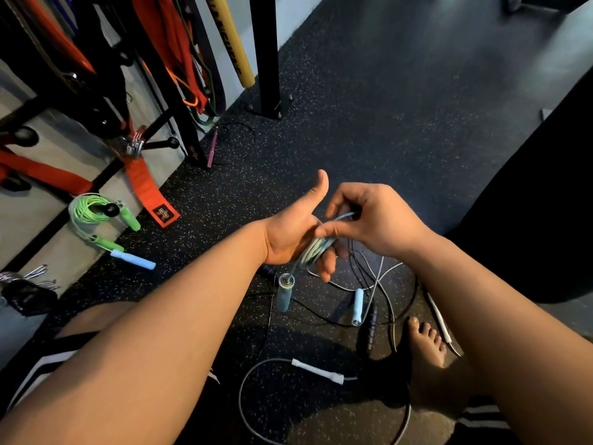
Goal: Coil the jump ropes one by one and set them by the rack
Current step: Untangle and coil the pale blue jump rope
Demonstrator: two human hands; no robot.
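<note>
A pale blue jump rope is wound in several loops around my left hand, whose thumb points up. One blue handle hangs below that hand. My right hand pinches the rope's free strand just right of the loops. The other blue handle lies on the floor below. A coiled green rope with green handles sits by the rack at the left, with a loose blue handle next to it.
Tangled ropes lie on the speckled black floor: a white-handled one, a dark purple handle, black cords. A pink-handled rope lies by a black post. My bare foot rests at lower right.
</note>
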